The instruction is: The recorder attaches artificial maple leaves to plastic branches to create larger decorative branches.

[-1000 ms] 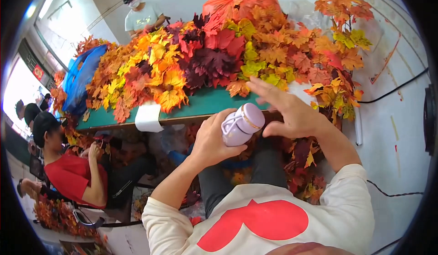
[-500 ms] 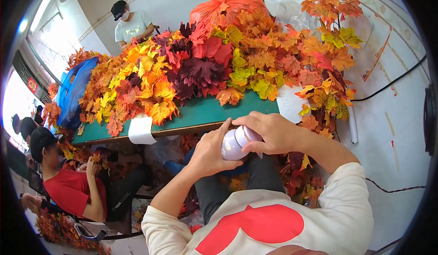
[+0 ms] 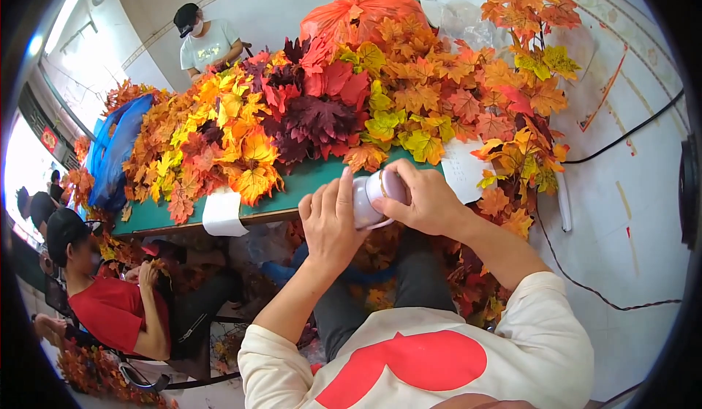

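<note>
A pale lavender flask (image 3: 363, 203) with a thin metallic band near its lid (image 3: 393, 185) is held out between my hands, tipped over with the lid toward the right. My left hand (image 3: 329, 219) is wrapped round the body from the left; its fingers point up along the side. My right hand (image 3: 430, 200) grips the lid end, thumb across its face and index finger over the top. A light strap or loop shows under the flask. The lid is seated on or against the body; I cannot tell if it is loose.
A green table (image 3: 292, 193) before me is heaped with orange, yellow, red and purple artificial leaves (image 3: 322, 120). White paper (image 3: 224, 214) hangs over its front edge. A person in red (image 3: 110, 303) sits at left; another (image 3: 210, 47) stands behind the table. A cable (image 3: 621, 303) runs at right.
Both hands have moved the flask up and away from me, toward the table edge. It has turned, so its lid faces more to the right.
</note>
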A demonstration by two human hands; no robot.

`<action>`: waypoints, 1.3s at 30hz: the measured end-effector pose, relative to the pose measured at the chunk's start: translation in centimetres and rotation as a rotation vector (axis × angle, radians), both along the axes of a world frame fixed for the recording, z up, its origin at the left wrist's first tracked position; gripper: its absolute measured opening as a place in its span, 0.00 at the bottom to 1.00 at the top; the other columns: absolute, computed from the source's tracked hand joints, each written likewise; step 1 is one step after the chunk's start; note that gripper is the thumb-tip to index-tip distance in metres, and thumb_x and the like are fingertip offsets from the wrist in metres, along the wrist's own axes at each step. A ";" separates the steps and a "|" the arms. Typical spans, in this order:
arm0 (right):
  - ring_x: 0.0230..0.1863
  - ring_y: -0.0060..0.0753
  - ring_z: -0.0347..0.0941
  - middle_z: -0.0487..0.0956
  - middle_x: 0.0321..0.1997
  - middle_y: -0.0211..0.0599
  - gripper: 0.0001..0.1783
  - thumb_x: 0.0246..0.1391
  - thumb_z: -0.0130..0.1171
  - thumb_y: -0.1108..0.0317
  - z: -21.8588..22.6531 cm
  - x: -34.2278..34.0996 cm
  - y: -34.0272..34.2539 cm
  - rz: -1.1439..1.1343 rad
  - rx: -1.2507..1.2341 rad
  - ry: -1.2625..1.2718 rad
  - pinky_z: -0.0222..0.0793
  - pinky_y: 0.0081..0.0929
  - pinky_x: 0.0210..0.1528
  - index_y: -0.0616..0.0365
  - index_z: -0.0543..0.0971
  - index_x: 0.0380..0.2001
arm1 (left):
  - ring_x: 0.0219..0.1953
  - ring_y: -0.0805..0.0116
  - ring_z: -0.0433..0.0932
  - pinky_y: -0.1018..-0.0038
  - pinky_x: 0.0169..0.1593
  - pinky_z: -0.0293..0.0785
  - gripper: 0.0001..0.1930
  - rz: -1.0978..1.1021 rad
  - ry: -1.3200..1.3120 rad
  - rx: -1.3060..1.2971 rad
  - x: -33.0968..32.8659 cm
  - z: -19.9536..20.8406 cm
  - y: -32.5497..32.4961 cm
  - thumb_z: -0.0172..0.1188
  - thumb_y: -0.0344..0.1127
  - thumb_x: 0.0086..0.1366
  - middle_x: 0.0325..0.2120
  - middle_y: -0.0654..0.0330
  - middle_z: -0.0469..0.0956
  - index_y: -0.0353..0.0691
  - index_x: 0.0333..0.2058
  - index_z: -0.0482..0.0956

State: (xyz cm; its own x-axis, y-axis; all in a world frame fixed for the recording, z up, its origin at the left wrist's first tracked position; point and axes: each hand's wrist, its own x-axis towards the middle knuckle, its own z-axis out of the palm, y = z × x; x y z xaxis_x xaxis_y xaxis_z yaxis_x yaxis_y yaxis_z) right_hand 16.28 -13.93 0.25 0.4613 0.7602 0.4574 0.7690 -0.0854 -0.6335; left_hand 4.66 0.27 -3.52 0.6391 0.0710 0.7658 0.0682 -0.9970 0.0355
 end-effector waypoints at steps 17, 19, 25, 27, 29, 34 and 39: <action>0.40 0.56 0.72 0.72 0.39 0.59 0.32 0.41 0.60 0.52 6.7 34.7 6.2 -1.061 0.059 -0.369 0.69 0.40 0.42 0.63 0.66 0.44 | 0.54 0.42 0.60 0.60 0.52 0.63 0.32 -0.194 -0.028 -0.389 -3.9 -7.9 2.8 0.66 0.28 0.45 0.55 0.38 0.52 0.38 0.50 0.64; 0.42 0.56 0.71 0.71 0.40 0.59 0.31 0.41 0.60 0.53 5.7 37.5 6.9 -1.094 -0.090 -0.302 0.69 0.40 0.43 0.62 0.66 0.45 | 0.53 0.44 0.61 0.61 0.52 0.63 0.30 -0.108 0.044 -0.465 -5.6 -10.0 3.2 0.65 0.27 0.46 0.55 0.39 0.53 0.37 0.50 0.64; 0.45 0.54 0.70 0.71 0.43 0.57 0.32 0.42 0.59 0.54 2.4 44.1 8.3 -1.043 -0.303 -0.243 0.67 0.40 0.46 0.60 0.64 0.48 | 0.52 0.48 0.63 0.65 0.51 0.64 0.29 0.189 0.137 -0.779 -8.2 -13.4 3.9 0.59 0.26 0.50 0.55 0.43 0.54 0.34 0.53 0.61; 0.46 0.53 0.70 0.71 0.44 0.56 0.32 0.42 0.59 0.54 1.0 46.1 8.9 -1.010 -0.375 -0.240 0.67 0.41 0.46 0.59 0.64 0.49 | 0.52 0.49 0.63 0.66 0.50 0.65 0.29 0.217 0.143 -0.857 -8.2 -14.1 4.1 0.59 0.26 0.50 0.56 0.43 0.54 0.35 0.53 0.61; 0.47 0.51 0.69 0.71 0.47 0.52 0.31 0.42 0.59 0.54 -0.1 47.4 9.4 -0.935 -0.404 -0.186 0.66 0.42 0.47 0.53 0.64 0.50 | 0.51 0.51 0.64 0.68 0.46 0.68 0.30 0.269 0.189 -0.869 -7.8 -14.8 4.3 0.59 0.26 0.50 0.56 0.45 0.55 0.36 0.53 0.61; 0.50 0.49 0.67 0.71 0.49 0.47 0.34 0.43 0.58 0.54 -1.5 48.4 10.6 -0.889 -0.524 -0.110 0.64 0.40 0.50 0.46 0.60 0.55 | 0.51 0.52 0.64 0.70 0.42 0.71 0.30 0.239 0.220 -0.936 -6.7 -15.8 4.1 0.59 0.26 0.50 0.56 0.46 0.55 0.37 0.53 0.61; 0.51 0.48 0.66 0.70 0.50 0.47 0.36 0.45 0.57 0.54 -4.9 55.2 10.3 -0.826 -0.556 -0.246 0.63 0.39 0.51 0.45 0.58 0.57 | 0.51 0.52 0.64 0.71 0.42 0.72 0.30 0.207 0.226 -0.969 -6.3 -16.2 3.5 0.59 0.25 0.50 0.55 0.46 0.56 0.37 0.53 0.61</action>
